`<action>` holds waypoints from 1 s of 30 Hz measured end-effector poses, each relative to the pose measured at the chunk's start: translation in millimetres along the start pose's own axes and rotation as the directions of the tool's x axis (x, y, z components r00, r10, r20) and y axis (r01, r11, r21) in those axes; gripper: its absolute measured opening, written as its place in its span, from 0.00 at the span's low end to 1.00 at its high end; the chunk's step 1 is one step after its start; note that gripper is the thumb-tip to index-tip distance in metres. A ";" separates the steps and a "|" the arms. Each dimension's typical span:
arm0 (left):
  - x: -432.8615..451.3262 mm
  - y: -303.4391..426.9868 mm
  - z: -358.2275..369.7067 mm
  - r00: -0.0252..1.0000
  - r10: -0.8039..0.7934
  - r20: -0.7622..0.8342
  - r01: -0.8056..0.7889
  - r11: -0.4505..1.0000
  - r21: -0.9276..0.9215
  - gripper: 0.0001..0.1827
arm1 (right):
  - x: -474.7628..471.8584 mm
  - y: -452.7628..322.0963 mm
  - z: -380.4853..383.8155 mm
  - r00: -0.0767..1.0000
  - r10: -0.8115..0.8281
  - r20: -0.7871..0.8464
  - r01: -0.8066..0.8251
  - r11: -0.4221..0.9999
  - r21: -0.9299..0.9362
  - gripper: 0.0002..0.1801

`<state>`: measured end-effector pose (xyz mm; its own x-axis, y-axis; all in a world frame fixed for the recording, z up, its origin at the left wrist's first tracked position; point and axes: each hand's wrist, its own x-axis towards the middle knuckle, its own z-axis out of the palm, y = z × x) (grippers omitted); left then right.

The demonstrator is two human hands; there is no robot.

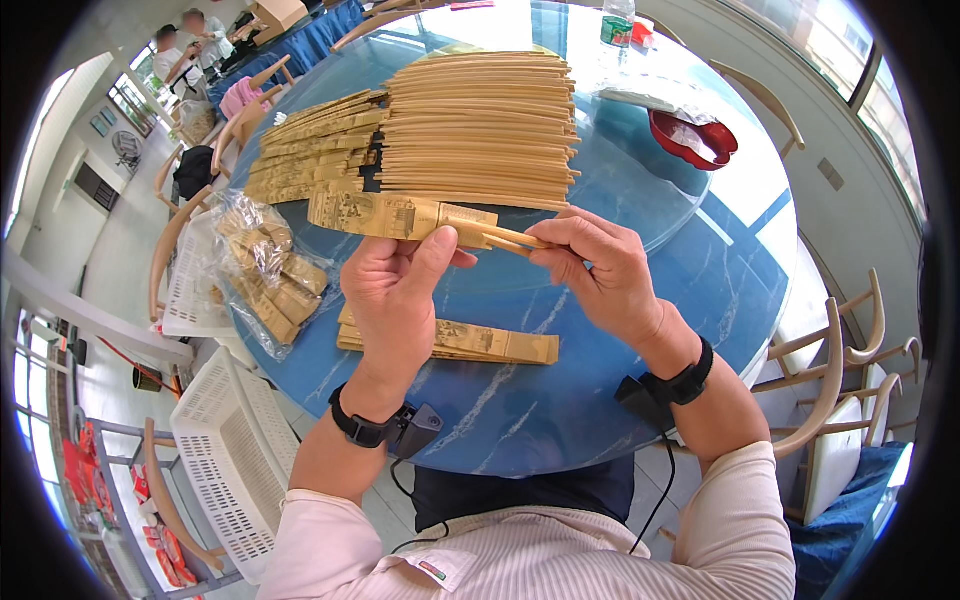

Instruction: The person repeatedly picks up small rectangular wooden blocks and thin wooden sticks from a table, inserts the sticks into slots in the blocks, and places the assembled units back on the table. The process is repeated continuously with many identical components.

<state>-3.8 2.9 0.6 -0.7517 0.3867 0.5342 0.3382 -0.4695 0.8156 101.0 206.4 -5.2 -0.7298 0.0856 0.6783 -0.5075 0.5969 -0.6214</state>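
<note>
My left hand [401, 289] grips a printed tan paper sleeve [375, 213], its thumb on top near the right end. Wooden chopsticks [517, 238] stick out of that end, their tips pinched between the thumb and fingers of my right hand [600, 262]. How far they reach inside is hidden. Just beyond my hands lies a wide row of bare chopsticks [480, 127], with a fanned pile of printed sleeves [315, 150] at its left. Under my left wrist, more flat sleeves [487, 341] lie stacked, partly covered by the hand.
A clear plastic bag of folded sleeves [274, 277] rests at the left edge of the blue round table [480, 420]. White perforated baskets [232, 457] stand beside it. A red dish [694, 142] and a plastic bottle [616, 30] are at the far right. Two people stand in the background.
</note>
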 end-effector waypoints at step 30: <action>-14.5 -8.9 25.7 0.853 -0.447 0.269 0.383 0.887 0.258 0.14 | -6.5 -1.5 6.0 0.958 0.237 0.160 -0.256 0.960 0.109 0.33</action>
<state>18.6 21.9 -8.7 -0.6405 0.7530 0.1511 0.1580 -0.0634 0.9854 103.7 200.1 -11.0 -0.8929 0.0962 0.4398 -0.3507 0.4641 -0.8134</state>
